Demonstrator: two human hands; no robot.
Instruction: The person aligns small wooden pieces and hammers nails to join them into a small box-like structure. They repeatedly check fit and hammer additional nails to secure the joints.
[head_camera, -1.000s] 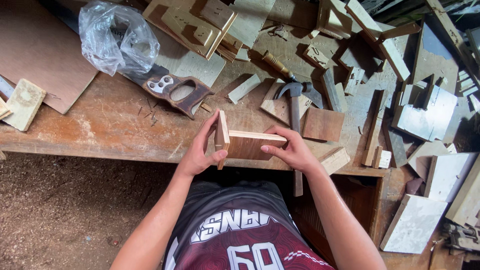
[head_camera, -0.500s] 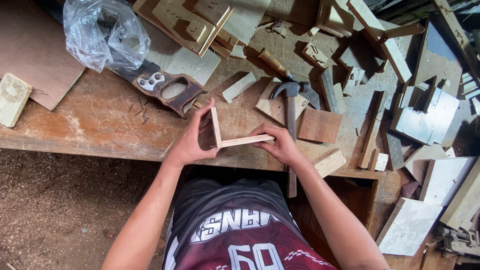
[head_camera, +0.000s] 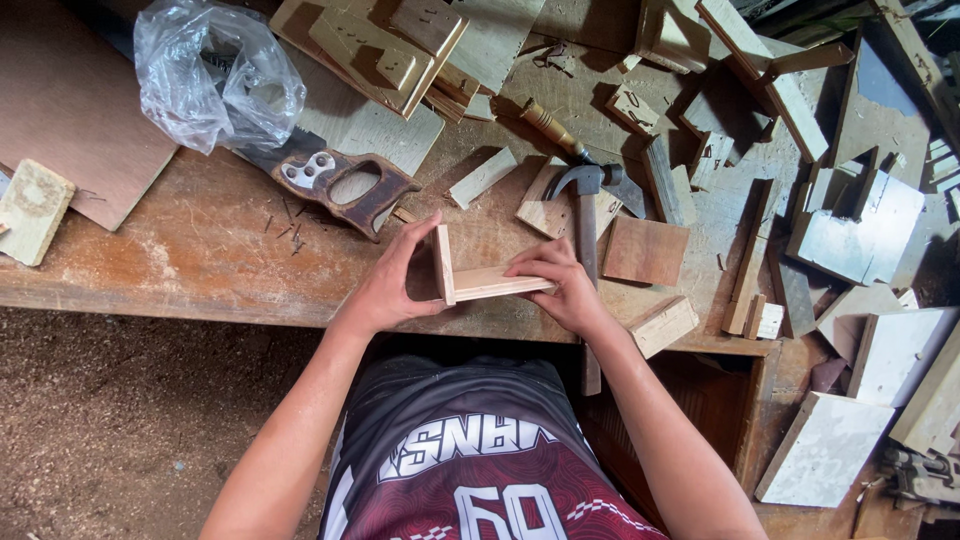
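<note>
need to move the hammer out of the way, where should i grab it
Probably by the wooden handle, from the right. It lies bare just right of the right hand, running toward the bench edge, while the claw head rests among wood offcuts.

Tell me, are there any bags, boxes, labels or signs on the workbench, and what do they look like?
Clear plastic bag: far left of the workbench, crumpled and see-through, lying over the blade end of a handsaw.
Boxes, labels, signs, screens: none in view on the bench; the rest is wood offcuts and tools.
Left hand and right hand: both hold two joined wooden boards, which carry no label.
</note>
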